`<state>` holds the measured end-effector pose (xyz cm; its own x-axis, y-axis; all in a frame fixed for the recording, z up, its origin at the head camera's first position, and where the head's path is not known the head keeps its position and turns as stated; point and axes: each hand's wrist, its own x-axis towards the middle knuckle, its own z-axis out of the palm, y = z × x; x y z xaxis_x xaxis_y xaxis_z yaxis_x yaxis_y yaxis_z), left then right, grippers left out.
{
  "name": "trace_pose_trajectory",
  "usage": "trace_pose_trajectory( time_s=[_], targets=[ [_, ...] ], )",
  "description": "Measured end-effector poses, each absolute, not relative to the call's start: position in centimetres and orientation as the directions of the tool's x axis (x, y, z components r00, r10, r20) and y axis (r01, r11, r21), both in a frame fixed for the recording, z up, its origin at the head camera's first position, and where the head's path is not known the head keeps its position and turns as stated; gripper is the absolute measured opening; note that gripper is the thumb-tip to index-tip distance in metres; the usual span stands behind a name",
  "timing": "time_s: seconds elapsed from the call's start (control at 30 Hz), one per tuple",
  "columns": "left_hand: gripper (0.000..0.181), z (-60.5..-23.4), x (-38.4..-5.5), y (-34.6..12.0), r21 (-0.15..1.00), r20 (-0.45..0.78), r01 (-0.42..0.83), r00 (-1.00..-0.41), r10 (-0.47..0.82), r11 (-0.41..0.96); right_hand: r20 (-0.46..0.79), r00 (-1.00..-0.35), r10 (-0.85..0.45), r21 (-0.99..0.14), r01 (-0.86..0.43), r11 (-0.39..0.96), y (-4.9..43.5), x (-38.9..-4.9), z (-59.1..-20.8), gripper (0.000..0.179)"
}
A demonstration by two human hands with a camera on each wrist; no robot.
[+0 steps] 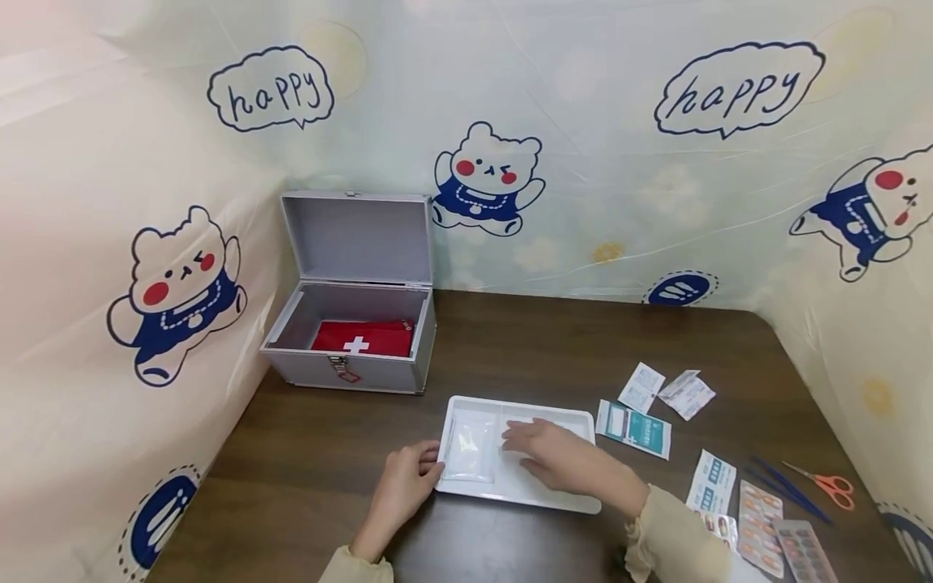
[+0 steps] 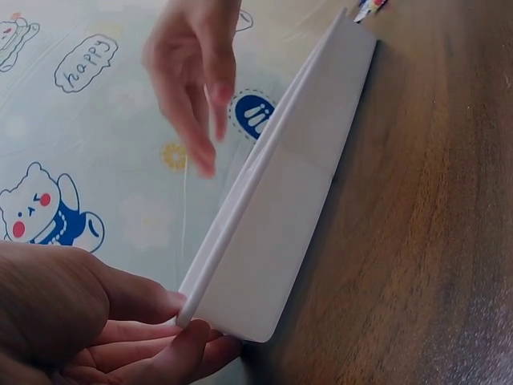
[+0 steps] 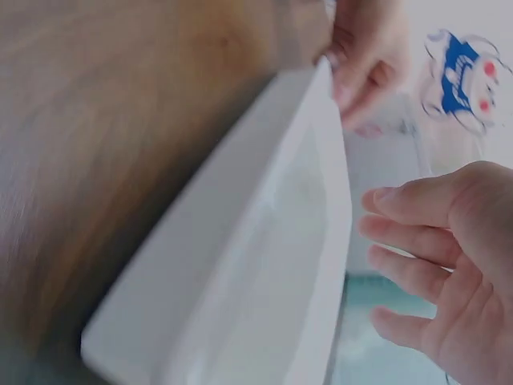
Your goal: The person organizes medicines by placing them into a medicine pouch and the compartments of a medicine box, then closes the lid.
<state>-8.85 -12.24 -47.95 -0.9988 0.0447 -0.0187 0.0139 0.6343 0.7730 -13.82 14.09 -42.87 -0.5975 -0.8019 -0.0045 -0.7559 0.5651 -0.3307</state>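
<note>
A white plastic tray [image 1: 521,491] lies on the brown table, with a clear plastic packet [image 1: 469,449] in its left part. At the tray's left edge, my left hand [image 1: 408,486] pinches the rim; the left wrist view shows the thumb on top and fingers below. My right hand [image 1: 561,460] hovers over the tray's right part. In the right wrist view its fingers [image 3: 413,237] are spread and loosely bent, holding nothing. That hand hides some of the tray's inside in the head view.
Behind on the left stands an open silver case [image 1: 357,372] holding a red pouch [image 1: 386,338] with a white cross. Right of the tray lie a teal-and-white packet [image 1: 634,429], small white packets [image 1: 687,394], blister packs [image 1: 760,526], blue tweezers [image 1: 787,488] and orange-handled scissors [image 1: 832,488].
</note>
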Motion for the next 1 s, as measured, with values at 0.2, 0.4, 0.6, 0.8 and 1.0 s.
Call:
trace_pose_trajectory(
  time_s=[0.2,0.4,0.6,0.8,1.0],
  targets=[
    [0.026,-47.7,-9.0,-12.5,0.763,-0.015,0.013,-0.999,0.037,0.646,0.094,-0.681,-0.726,-0.374,-0.700,0.608,18.7,-14.9,-42.2,0.026],
    [0.025,-47.7,-8.8,-12.5,0.753,-0.016,0.005,-1.000,0.025,0.658,0.145,-0.801,-0.581,-0.357,-0.590,0.724,23.6,-16.2,-43.1,0.025],
    [0.025,-47.7,-8.7,-12.5,0.749,-0.042,-0.022,-0.999,0.015,0.663,-0.007,-0.930,-0.368,-0.358,-0.341,0.869,27.4,-17.2,-45.1,0.036],
    [0.025,-47.5,-8.7,-12.3,0.746,-0.069,-0.038,-0.997,0.020,0.665,-0.081,-0.959,-0.272,-0.329,-0.232,0.915,29.2,-17.3,-47.3,0.052],
    [0.025,-47.4,-8.8,-12.1,0.752,-0.070,-0.036,-0.997,0.025,0.659,-0.111,-0.967,-0.229,-0.337,-0.181,0.924,29.7,-17.8,-48.0,0.067]
  ],
)
